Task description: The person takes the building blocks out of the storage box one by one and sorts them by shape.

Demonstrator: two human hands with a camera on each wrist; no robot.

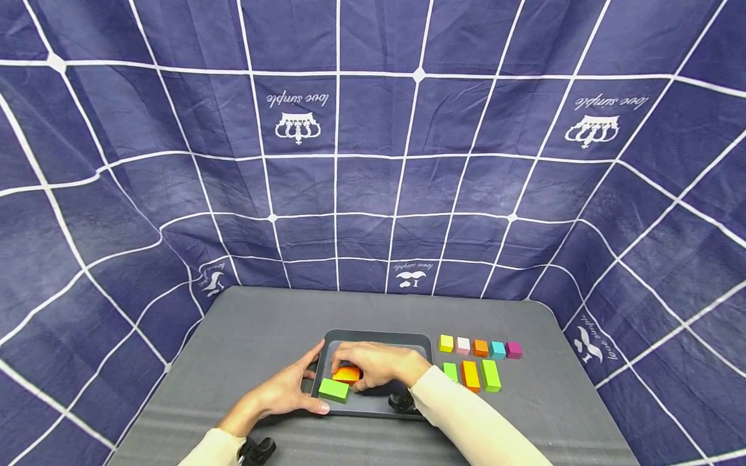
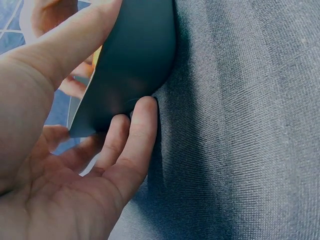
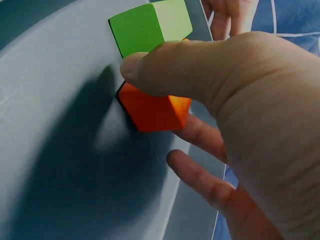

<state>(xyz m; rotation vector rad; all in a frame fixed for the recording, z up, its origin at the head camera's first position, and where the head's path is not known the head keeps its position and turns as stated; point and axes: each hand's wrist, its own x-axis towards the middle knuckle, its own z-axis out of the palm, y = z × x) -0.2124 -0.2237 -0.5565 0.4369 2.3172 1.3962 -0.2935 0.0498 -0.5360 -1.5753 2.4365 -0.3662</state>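
A shallow grey tray (image 1: 379, 409) lies on the table. My left hand (image 1: 285, 388) holds its left end, thumb at the near left corner and fingers along the outer wall; the left wrist view shows fingertips (image 2: 145, 107) low against that wall. Inside the tray, my right hand (image 1: 373, 364) pinches an orange block (image 1: 346, 374) between thumb and fingers; the right wrist view shows the thumb across this orange block (image 3: 155, 110). Beside it a green block (image 1: 334, 390) lies in the tray's near left corner, close against the orange one.
Right of the tray stands a row of small cubes: yellow (image 1: 445, 343), pale pink (image 1: 463, 345), orange (image 1: 480, 348), light blue (image 1: 497, 350) and magenta (image 1: 513, 350). Nearer are longer blocks, green (image 1: 491, 375) and orange (image 1: 470, 376), and another green block (image 1: 450, 371) partly behind the right sleeve. A blue curtain surrounds the table.
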